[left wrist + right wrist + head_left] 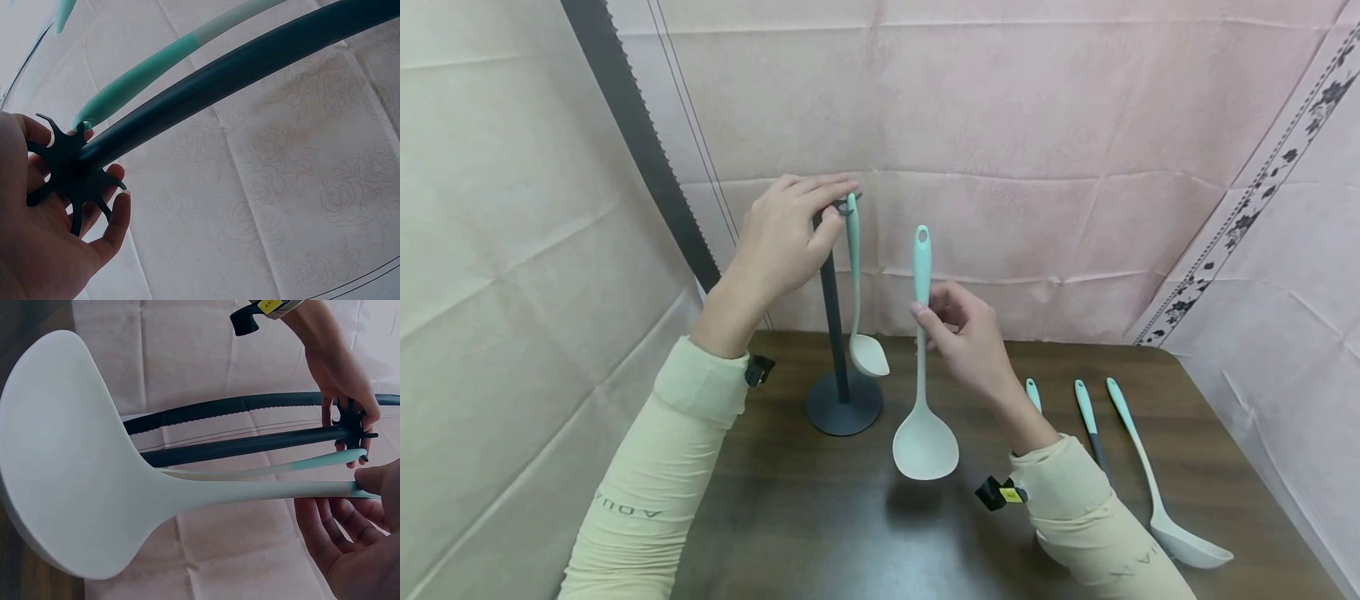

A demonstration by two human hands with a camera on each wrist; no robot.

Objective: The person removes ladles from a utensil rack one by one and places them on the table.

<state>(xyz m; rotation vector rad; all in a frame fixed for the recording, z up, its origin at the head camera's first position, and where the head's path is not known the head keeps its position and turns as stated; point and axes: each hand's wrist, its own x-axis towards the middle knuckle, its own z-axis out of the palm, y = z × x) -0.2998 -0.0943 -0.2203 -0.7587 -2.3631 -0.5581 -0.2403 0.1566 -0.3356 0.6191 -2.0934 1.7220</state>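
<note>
My left hand (790, 229) grips the top of a dark utensil stand (832, 312), its fingers and thumb around the star-shaped hook ring (75, 169). From one hook hangs a small white ladle (868, 357) with a mint handle, close beside the pole. To the right, my right hand (966, 333) pinches a white wok spatula (925, 446) between thumb and fingers, where the mint handle meets the white shaft. The spatula is upright, its holed handle end up and its broad head down over the table. In the right wrist view that head fills the left side.
On the right of the brown wooden table (775, 508) lie a white ladle (1191, 542), a mint-handled utensil with a dark shaft (1084, 404) and another mint handle (1033, 392), both partly behind my right arm. A pale cloth (985, 108) hangs behind the table.
</note>
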